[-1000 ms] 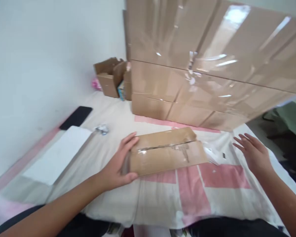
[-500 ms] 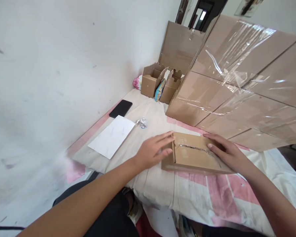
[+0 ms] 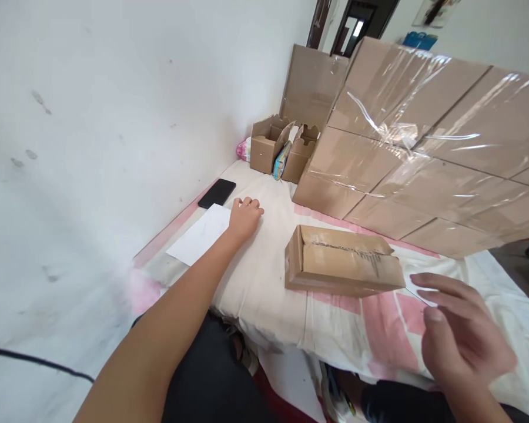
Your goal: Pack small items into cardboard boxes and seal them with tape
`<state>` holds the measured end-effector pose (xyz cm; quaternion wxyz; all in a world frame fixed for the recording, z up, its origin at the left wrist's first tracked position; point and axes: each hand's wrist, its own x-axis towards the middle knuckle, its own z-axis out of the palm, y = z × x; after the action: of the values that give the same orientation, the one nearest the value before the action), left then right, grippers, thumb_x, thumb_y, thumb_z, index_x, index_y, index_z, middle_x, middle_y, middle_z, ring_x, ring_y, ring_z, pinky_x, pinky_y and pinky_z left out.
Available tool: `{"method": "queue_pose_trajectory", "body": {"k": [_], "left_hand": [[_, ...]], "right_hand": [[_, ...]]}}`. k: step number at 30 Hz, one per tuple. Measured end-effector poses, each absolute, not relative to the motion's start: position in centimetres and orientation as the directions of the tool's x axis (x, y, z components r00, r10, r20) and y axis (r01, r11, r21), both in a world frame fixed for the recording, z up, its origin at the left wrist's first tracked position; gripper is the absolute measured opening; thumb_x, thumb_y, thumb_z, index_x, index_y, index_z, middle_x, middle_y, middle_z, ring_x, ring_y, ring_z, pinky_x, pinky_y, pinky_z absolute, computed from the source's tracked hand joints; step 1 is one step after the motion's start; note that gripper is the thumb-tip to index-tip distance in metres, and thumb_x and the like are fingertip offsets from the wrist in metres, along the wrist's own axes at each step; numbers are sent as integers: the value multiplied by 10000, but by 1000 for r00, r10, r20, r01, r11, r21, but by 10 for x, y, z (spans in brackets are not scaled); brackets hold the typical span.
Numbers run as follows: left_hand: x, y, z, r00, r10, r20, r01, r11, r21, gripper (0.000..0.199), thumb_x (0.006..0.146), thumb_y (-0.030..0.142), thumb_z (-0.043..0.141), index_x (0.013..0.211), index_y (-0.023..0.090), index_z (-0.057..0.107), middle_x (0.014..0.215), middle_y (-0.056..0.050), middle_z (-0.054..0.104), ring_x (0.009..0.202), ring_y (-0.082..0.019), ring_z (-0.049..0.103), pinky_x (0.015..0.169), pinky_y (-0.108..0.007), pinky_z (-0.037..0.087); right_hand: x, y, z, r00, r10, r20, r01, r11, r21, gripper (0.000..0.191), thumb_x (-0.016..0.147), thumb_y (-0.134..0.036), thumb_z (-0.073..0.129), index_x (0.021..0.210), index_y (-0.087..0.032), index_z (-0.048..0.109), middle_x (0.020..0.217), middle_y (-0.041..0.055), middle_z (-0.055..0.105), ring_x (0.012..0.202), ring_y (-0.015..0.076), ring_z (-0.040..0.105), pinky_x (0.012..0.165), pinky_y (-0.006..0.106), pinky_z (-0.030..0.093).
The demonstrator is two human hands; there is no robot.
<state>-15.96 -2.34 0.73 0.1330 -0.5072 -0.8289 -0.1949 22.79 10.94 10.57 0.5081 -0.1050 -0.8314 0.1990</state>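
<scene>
A long brown cardboard box lies on the cloth-covered surface, a dark ragged line of tape along its top. My left hand is at the right edge of a white paper sheet, fingers curled down where the crumpled wad was; whatever they hold is hidden. A black phone lies just beyond the paper. My right hand hovers to the right of the box, apart from it, fingers spread and nothing in them.
Stacked cartons wrapped in clear film stand at the back right. Two small open boxes and a blue packet sit at the back by the white wall. The cloth's front edge drops toward my legs.
Both hands have left the box. My left hand has moved left and forward over the crumpled wad, now out of sight; my right hand has moved right and nearer to me.
</scene>
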Motion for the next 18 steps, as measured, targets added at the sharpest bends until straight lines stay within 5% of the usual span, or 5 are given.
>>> {"method": "queue_pose_trajectory", "body": {"k": [4,11,18], "left_hand": [[-165,-20,13,-440,789,428,896,415,155,236,858,64,564,841,199,757,984,-121,749,1014,-278,620,947,-492,332],[-144,-55,56,-510,648,566,851,474,225,219,975,270,536,944,224,748,967,-75,774,907,-241,677,902,-453,382],[-42,-127,88,-661,398,637,745,247,619,87,882,311,705,881,235,749,878,0,754,806,-168,681,825,-318,522]], "right_hand": [[230,88,103,-548,188,815,-242,897,-369,272,835,-62,625,1044,-209,716,1001,102,692,949,296,681,771,480,542],[235,71,98,-597,149,789,-417,782,-463,365,829,49,562,1104,-165,666,979,103,654,926,257,641,760,447,535],[226,49,101,-762,234,604,-339,650,-680,316,917,-72,606,1183,-236,644,1073,79,688,1007,214,653,857,381,541]]}}
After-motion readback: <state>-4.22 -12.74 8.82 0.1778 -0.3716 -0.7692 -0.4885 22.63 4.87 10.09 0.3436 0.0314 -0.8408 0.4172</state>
